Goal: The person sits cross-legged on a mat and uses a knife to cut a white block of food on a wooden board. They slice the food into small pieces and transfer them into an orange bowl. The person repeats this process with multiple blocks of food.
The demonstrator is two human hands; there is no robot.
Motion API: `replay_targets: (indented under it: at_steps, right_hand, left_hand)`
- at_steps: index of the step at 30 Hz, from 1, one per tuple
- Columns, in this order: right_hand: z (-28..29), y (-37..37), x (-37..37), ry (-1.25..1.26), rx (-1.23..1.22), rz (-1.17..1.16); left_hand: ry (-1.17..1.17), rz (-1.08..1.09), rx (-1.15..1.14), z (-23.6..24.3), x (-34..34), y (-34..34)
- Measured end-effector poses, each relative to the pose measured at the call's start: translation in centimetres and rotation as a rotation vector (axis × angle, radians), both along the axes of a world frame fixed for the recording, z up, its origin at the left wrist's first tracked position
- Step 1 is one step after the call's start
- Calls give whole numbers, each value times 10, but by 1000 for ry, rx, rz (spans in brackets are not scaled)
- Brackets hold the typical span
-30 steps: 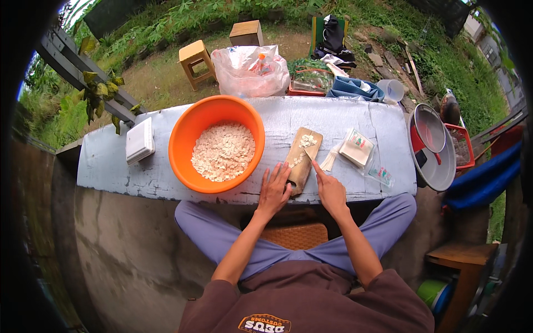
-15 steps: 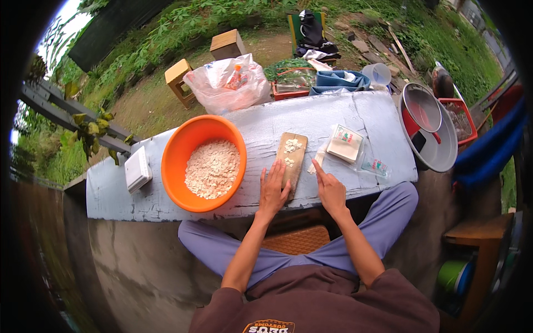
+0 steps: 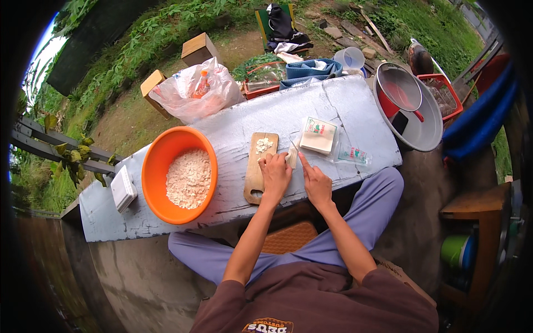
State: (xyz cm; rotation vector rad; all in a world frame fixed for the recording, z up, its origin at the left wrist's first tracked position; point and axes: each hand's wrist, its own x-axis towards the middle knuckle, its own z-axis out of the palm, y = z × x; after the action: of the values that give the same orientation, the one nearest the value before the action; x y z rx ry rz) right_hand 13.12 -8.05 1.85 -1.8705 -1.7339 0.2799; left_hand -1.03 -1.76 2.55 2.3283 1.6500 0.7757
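Note:
My right hand [image 3: 317, 184] grips a small knife [image 3: 294, 144], its thin blade pointing away from me just above the table. Over the right edge of a wooden cutting board [image 3: 255, 176] my left hand [image 3: 276, 175] has its fingers bunched; what they hold is hidden. Small chopped pale pieces [image 3: 264, 145] lie at the board's far end. Pale flat strips [image 3: 292, 156] rest beside the board, next to my left fingertips. Beyond the knife, a stack of square pale sheets [image 3: 318, 136] sits in clear plastic packaging.
An orange basin [image 3: 149, 186] of chopped pale pieces stands left, beside a white scale-like box [image 3: 123, 188]. A plastic bag [image 3: 191, 105] sits past the far edge. At right are a grey basin [image 3: 425, 133] with a strainer, and an empty clear packet [image 3: 353, 154].
My left hand has lifted from lying flat on the board and bunched its fingers near its right edge. The knife has stayed in my right hand. The whole view has shifted and turned slightly.

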Motion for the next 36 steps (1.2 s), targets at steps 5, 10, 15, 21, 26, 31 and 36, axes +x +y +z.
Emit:
replay_targets:
  at_steps: [5, 10, 15, 21, 26, 31, 36]
  right_hand:
    - [2, 1, -1, -11, 2, -6]
    - [10, -2, -1, 37, -57, 14]
    - [15, -17, -9, 114, -89, 113]
    - [30, -40, -38, 16, -170, 265]
    - [34, -42, -50, -82, -244, 291]
    - [48, -42, -50, -151, -321, 299]
    - [59, -44, -53, -210, -376, 278]
  left_hand:
    - [-43, 55, -61, 3, -1, -3]
    - [-182, 103, -171, 27, -22, -20]
    - [-194, 199, -221, 29, -76, -54]
    - [-140, 249, -139, 16, -115, -70]
    - [-133, 109, 20, 7, -94, -56]
    - [-187, 90, 25, -7, -90, -49]
    - [-209, 53, 8, -8, -92, -51]
